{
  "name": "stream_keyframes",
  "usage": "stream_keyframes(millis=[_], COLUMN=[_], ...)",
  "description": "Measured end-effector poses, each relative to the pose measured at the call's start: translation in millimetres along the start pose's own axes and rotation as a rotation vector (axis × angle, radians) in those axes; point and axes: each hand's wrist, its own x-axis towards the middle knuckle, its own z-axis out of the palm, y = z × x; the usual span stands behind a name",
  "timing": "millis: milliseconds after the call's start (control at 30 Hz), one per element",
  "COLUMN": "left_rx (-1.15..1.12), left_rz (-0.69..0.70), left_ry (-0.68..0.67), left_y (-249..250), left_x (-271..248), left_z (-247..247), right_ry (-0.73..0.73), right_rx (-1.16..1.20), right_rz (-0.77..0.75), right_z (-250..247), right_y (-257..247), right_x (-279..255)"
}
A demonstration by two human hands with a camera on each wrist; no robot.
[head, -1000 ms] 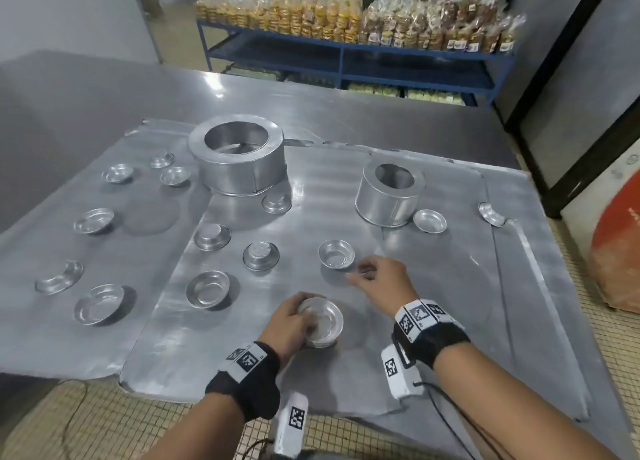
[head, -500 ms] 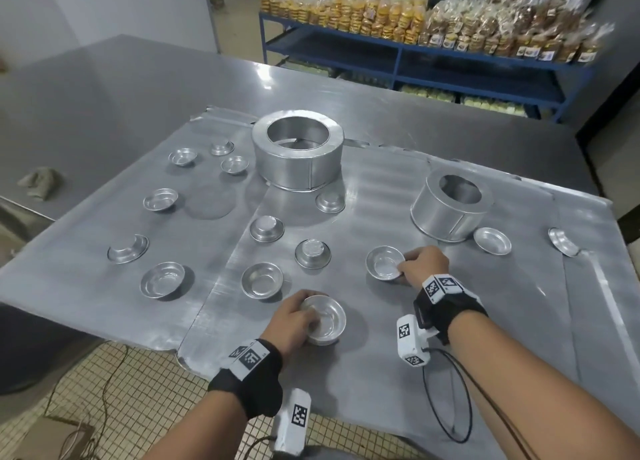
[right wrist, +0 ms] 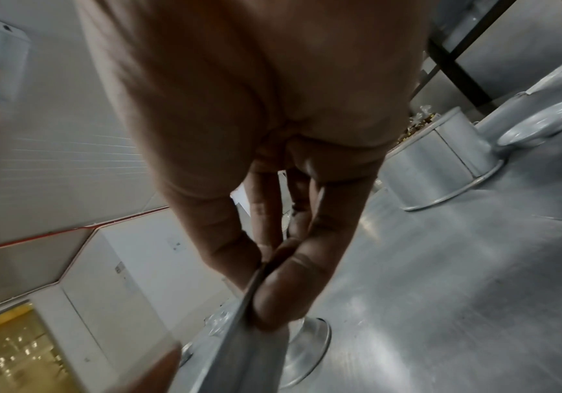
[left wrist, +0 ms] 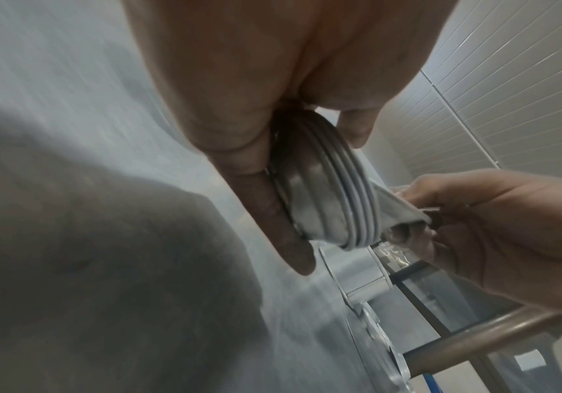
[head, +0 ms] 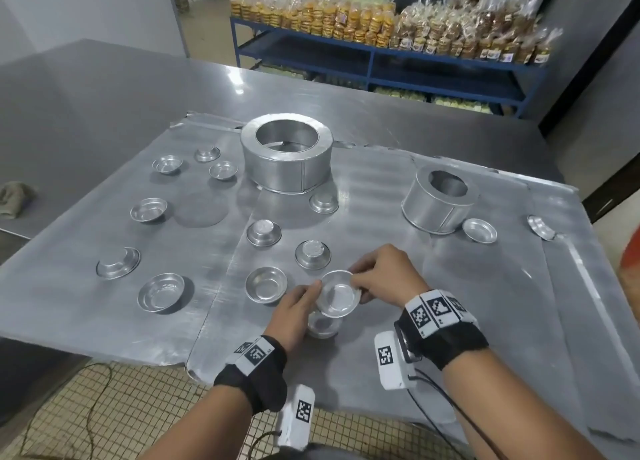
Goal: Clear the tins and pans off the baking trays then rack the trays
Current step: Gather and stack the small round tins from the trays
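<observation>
Tins [head: 322,324] sit stacked in your left hand [head: 294,307]; your right hand [head: 384,279] pinches 1 more tin [head: 339,293] just above them. Beyond, about 12 small tins and 2 pans [head: 286,155] remain on the trays [head: 485,286], so racking is well off.

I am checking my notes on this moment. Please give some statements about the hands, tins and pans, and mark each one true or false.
1. The right hand pinches a small tin. True.
2. The left hand is empty. False: it grips a stack of tins.
3. Two ring pans stand on the trays. True: a large pan and a small pan.
4. All loose tins lie mouth up. False: some, like this tin, are upside down.
5. The shelf behind is bare. False: it holds packed goods.
</observation>
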Motion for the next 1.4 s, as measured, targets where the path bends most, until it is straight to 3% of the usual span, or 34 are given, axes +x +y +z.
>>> stream_keyframes(millis=[433,700,800,933,1100,1400], left_rx=[0.052,0.1,0.077,0.027,-0.055,-0.103], left_rz=[0.045,0.024,0.004,-0.011,-0.04,-0.082], left_ry=[-0.07,-0.026,0.04,0.156,0.268,0.432], left_y=[1,-2,-3,-7,-8,-15], left_x=[4,-1,-5,-14,-33,-74], left_z=[-5,-13,-20,-37,-58,-78], right_ry=[-0.046,-0.158,-0.215,-0.179,-0.221,-0.229], right_rx=[-0.001,-0.014,0.005,0.01,-0.139,-0.313], right_rz=[0.061,0.055,0.02,-0.01,-0.115,-0.163], right_z=[23,32,38,52,84,128], right_y=[5,9,9,-1,-12,-27], right_x=[-1,5,11,30,58,78])
